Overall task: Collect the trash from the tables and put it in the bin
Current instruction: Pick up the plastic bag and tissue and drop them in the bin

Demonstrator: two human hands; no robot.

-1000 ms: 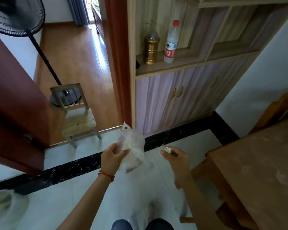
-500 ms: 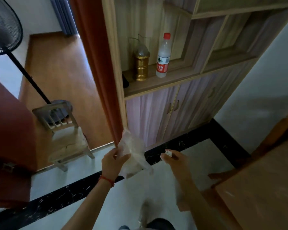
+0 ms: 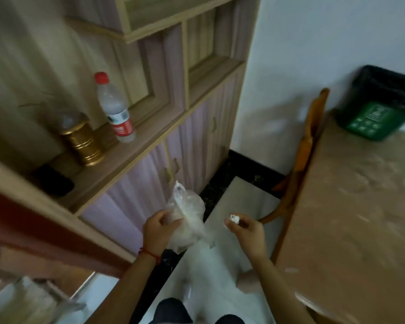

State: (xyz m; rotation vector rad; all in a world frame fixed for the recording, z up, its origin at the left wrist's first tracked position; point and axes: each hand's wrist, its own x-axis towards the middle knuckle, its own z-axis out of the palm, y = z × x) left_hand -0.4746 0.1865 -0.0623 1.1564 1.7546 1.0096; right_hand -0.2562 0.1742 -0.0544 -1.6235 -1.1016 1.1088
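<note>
My left hand (image 3: 158, 231) grips a crumpled clear plastic bag (image 3: 188, 220) in front of me, above the pale floor. My right hand (image 3: 244, 232) pinches a small white scrap of paper (image 3: 234, 218) between its fingertips, a short way right of the bag. A green bin (image 3: 372, 122) with a black liner stands on the far end of the wooden table (image 3: 351, 230) at the upper right, well beyond both hands.
A wooden cabinet (image 3: 150, 164) fills the left; its shelf carries a red-capped plastic bottle (image 3: 115, 108), a gold container (image 3: 84, 139) and a dark object. A wooden chair (image 3: 306, 146) stands between cabinet and table. A red door frame (image 3: 45, 237) runs lower left.
The view has swung right: the doorway, fan and small chair have left the frame and the table with the green bin has come in. Both hands keep their holds.
</note>
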